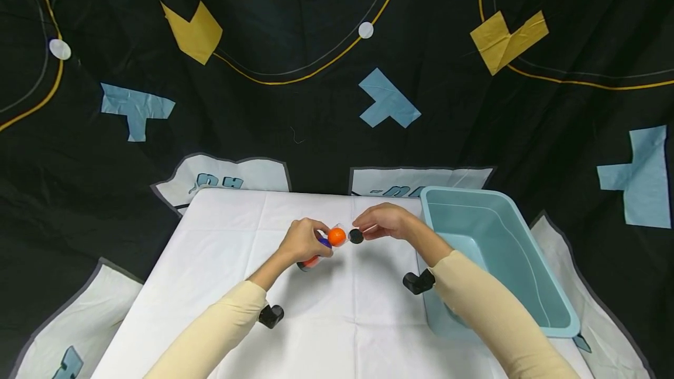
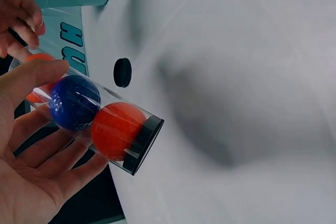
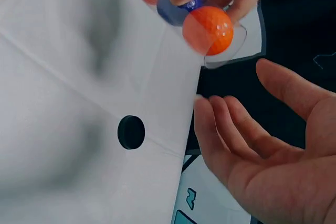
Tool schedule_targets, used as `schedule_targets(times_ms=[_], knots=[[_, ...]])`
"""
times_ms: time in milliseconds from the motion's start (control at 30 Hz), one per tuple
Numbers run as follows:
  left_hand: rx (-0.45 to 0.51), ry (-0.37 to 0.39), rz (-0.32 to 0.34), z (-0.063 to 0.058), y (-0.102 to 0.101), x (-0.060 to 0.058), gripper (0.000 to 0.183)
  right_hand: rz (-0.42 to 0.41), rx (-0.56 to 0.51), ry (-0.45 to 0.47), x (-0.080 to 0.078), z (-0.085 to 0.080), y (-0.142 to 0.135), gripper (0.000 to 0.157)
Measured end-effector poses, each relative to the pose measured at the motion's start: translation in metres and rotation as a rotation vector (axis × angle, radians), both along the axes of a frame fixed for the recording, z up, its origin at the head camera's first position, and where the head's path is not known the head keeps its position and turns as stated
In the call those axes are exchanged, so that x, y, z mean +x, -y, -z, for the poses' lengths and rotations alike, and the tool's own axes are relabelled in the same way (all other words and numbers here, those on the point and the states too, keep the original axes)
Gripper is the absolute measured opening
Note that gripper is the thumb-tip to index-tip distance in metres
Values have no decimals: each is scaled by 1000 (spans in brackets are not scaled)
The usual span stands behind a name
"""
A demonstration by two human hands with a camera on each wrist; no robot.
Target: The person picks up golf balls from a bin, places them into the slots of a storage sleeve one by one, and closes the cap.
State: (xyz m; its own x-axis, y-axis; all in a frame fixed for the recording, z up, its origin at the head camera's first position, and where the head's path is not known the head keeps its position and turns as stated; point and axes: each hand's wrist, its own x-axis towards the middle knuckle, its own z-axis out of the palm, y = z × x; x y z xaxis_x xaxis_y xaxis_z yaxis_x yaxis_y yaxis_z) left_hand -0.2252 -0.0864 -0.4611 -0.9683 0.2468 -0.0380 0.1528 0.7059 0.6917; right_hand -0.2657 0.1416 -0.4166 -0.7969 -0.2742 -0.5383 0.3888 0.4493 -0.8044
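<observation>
My left hand (image 1: 301, 241) grips a clear plastic tube (image 2: 109, 94) between thumb and fingers, tilted above the white table. Inside it sit a blue golf ball (image 2: 75, 102) between two orange ones; the orange golf ball (image 3: 209, 31) nearest my right hand lies close to the tube's uncapped end. A black cap closes the other end (image 2: 143, 145). Another round black cap (image 3: 131, 132) lies on the tabletop below the hands. Facing the uncapped end, my right hand (image 1: 387, 221) has its fingers spread and slightly bent, holding nothing, apart from the tube.
A light teal plastic bin (image 1: 500, 250) stands at the right side of the table (image 1: 231, 250), beside my right forearm. Black cloth (image 1: 316, 133) with yellow and blue shapes hangs behind the table. Small black camera mounts (image 1: 418, 281) stick out at both wrists.
</observation>
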Motion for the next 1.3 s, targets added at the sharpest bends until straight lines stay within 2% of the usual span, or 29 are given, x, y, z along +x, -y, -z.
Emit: schedule_targets(times_ms=[300,500,600,700,833,1067,1300], knots=[[-11,19,-39,7,17,1,37,144,114,-159,5,20,3,46],[10,33,-51,9,24,4,38,254,225,-309,2,48,7,49],[20,41,-53,9,26,5,38,288,305,-358,0,64,10,52],[19,47,-64,10,28,5,38,320,334,-389,0,78,14,54],[18,56,-88,13,30,6,38,354,342,-425,2,97,18,55],[11,41,-87,16,33,6,38,391,336,-450,6,129,26,59],[11,42,-92,15,32,3,38,376,363,-514,5,141,30,64]])
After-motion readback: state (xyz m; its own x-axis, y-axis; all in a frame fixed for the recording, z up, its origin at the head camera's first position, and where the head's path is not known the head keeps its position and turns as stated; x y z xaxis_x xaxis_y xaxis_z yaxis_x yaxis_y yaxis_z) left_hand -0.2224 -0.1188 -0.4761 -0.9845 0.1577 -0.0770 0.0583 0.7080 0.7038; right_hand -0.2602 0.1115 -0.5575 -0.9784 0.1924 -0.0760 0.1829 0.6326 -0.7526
